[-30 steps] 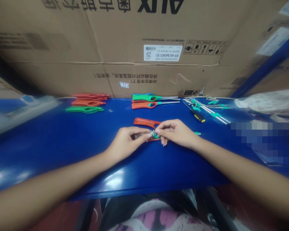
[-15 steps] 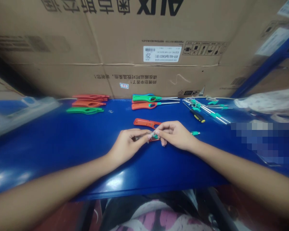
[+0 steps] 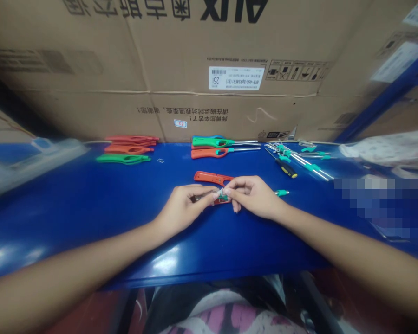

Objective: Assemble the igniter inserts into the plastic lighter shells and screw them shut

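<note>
My left hand [image 3: 186,202] is closed, thumb and fingers pinched at the left end of a part-assembled lighter [image 3: 225,200], whose orange shell and teal insert show between my hands. From the right, my right hand [image 3: 252,195] comes in with thumb and index finger pinched over a small pale piece at the teal insert; its exact shape is too small to tell. Just behind the fingers lies an orange handle half [image 3: 211,177], partly covered by my right hand. A teal part with a metal tip [image 3: 282,192] sticks out beyond my right hand.
Red, orange and green handle shells [image 3: 123,159] are stacked back left, near tiny metal bits [image 3: 160,160]. Several long-nosed lighters [image 3: 209,152] lie at back centre. A screwdriver [image 3: 286,168] and metal tubes with teal ends [image 3: 304,163] lie back right. A large carton [image 3: 181,74] stands behind.
Both hands stay in nearly the same place, with only slight finger movement at the small pale piece. The whole view has shifted very slightly.
</note>
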Demonstrator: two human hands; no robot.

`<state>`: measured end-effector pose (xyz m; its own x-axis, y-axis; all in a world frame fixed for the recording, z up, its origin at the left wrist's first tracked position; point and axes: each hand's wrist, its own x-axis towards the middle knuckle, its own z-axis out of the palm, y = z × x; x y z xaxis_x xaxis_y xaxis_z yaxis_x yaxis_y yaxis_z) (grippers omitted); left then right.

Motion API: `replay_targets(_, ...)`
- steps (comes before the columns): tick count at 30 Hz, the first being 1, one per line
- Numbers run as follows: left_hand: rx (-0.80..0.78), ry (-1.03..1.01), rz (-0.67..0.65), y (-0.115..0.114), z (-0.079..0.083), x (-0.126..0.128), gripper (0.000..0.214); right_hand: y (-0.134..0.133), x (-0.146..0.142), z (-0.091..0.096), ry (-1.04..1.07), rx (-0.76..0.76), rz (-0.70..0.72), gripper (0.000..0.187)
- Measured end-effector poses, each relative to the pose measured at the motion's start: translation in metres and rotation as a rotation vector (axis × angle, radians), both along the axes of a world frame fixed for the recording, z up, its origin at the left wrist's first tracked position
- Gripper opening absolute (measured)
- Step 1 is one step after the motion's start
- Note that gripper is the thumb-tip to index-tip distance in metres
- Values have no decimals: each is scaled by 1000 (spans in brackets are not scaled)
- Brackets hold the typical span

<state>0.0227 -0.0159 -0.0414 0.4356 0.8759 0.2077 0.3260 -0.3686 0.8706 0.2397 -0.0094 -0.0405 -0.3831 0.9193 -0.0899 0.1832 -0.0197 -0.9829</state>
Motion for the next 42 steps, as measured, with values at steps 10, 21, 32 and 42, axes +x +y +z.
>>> replay_targets(10, 3, 11, -2, 1, -1, -1, 25, 0, -3, 3, 16, -15, -44, 41)
replay_targets(21, 49, 40, -14, 1, 0, 0, 26, -3, -4, 4, -86, 61, -28, 36)
replay_targets(32, 264, 232, -32, 10, 6, -14, 24, 5, 16, 7, -513, 762, 125, 17)
replay_targets(42, 281, 398, -77, 10, 12, -14, 15, 5, 22, 11, -764, 835, 214, 21)
